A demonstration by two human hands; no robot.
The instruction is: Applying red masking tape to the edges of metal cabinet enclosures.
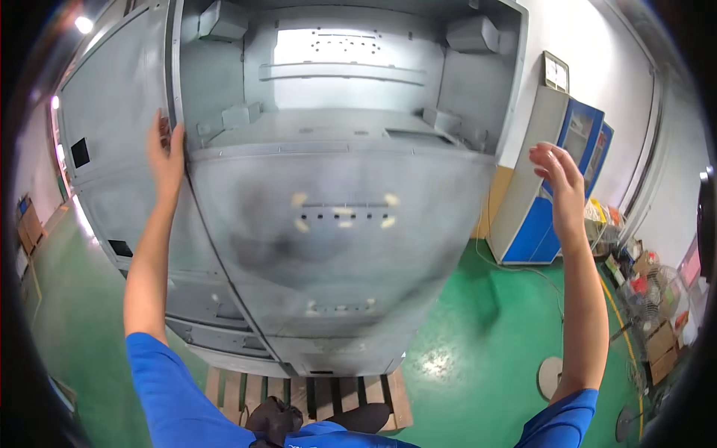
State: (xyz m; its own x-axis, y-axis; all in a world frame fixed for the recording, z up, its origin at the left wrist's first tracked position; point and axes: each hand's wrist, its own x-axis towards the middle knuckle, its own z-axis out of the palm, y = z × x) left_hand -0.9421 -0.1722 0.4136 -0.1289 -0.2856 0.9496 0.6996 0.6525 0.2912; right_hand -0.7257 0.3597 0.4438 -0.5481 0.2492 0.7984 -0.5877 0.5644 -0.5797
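In front of me stands a large grey metal cabinet [336, 172], with an open compartment at the top and a flat panel below it. The panel has a row of small dark holes with pale yellowish patches around them. My left hand [167, 149] is raised at the cabinet's left vertical edge, thumb and fingers apart; whether it touches the metal I cannot tell. To the right of the cabinet, my right hand [559, 173] is held up in the air, fingers loosely curved and holding nothing. A grey side panel [116, 112] with black square cutouts adjoins the cabinet on the left.
The cabinet rests on a wooden pallet [396, 403] close to my feet, on a green floor [463, 336]. A blue and white cupboard [541, 216] stands at the right wall. Boxes [661, 351], a fan [661, 295] and a cable [515, 269] are also on the right.
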